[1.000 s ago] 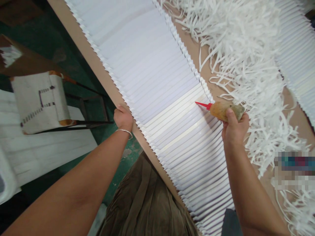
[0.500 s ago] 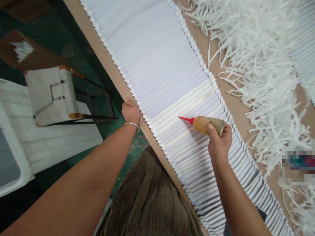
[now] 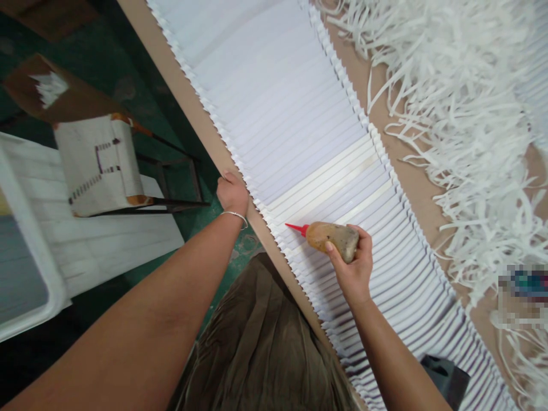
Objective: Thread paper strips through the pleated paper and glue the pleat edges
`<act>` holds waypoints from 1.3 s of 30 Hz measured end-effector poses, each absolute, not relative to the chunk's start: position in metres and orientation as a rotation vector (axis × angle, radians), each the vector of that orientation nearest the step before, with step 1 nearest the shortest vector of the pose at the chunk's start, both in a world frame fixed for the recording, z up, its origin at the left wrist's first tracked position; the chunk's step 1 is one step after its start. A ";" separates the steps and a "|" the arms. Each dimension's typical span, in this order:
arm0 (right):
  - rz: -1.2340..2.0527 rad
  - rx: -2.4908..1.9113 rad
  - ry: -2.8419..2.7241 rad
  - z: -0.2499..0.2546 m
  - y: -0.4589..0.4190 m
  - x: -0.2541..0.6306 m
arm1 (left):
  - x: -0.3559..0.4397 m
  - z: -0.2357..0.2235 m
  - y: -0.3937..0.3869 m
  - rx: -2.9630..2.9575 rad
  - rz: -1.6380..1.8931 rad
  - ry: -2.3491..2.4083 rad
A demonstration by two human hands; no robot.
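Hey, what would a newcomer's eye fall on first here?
Probably the stained, yellowish bottle with a red pointed nozzle, in the right hand over a long band of overlapping white sheets. Next, the tangled heap of thin white strips at upper right, on the brown board.

The mottled tan-and-grey squeeze bottle (image 3: 329, 237) has 1 red tapered nozzle (image 3: 296, 229); overlapping white papery sheets (image 3: 265, 103) show stripes, perhaps lilac-tinged.

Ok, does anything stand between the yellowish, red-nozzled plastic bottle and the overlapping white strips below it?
Nothing visible does. The right hand holds the yellowish, red-nozzled bottle over the overlapping white strips; whether its tip touches them is unclear. The left hand is at the flat brown board's edge, beside the nozzle's path.
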State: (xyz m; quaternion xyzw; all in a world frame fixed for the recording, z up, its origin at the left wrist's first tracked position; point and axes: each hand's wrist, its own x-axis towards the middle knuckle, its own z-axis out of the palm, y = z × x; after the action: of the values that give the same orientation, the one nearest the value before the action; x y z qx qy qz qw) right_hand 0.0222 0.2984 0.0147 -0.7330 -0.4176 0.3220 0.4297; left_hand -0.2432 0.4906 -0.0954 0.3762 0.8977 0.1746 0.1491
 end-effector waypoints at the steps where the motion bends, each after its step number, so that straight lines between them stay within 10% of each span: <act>1: 0.760 -1.797 -1.102 0.015 0.298 0.023 | -0.243 -0.095 0.491 1.079 0.499 2.581; 11: 0.301 -1.620 -0.853 0.042 0.372 0.120 | -0.244 -0.092 0.491 1.046 0.494 2.589; 39: 0.641 -1.473 -0.586 0.004 0.427 0.147 | -0.244 -0.089 0.490 1.059 0.463 2.582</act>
State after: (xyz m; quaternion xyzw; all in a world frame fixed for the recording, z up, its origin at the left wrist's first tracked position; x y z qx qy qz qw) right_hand 0.1466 0.4267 0.0042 -0.6500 -0.2586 0.2827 0.6563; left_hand -0.2437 0.4905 -0.0894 0.3698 0.9016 0.1616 0.1556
